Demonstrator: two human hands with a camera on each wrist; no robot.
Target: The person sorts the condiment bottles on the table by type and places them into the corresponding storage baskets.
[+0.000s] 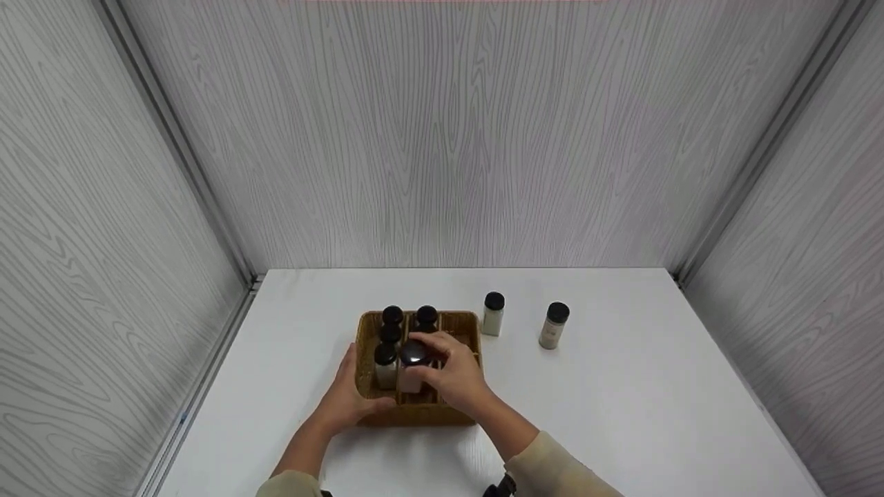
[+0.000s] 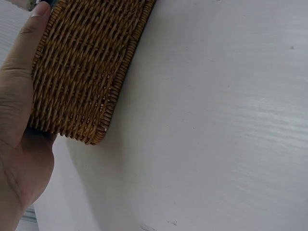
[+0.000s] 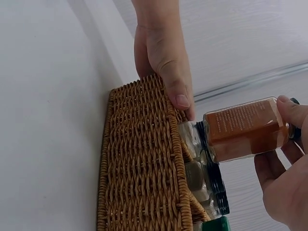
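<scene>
A brown wicker basket (image 1: 431,415) with dividers stands on the table. My left hand (image 1: 344,402) grips its near left corner, fingers along the left side and thumb at the front rim. In the right wrist view, my right hand (image 3: 288,187) holds a glass spice jar (image 3: 245,129) with reddish-brown contents by its dark-lidded end. The head view has this jar's shiny black lid (image 1: 414,353) above the basket's middle. Black-lidded jars stand inside, one at the left front (image 1: 385,369), others behind it. A green lid (image 3: 216,224) shows at the bottom of the right wrist view.
Right of the basket, a black-capped jar with pale contents (image 1: 492,319) stands on the white table (image 1: 656,393). Another black-capped jar (image 1: 552,328) stands farther right. Grey wood-grain panels (image 1: 442,138) enclose the table at the back and sides.
</scene>
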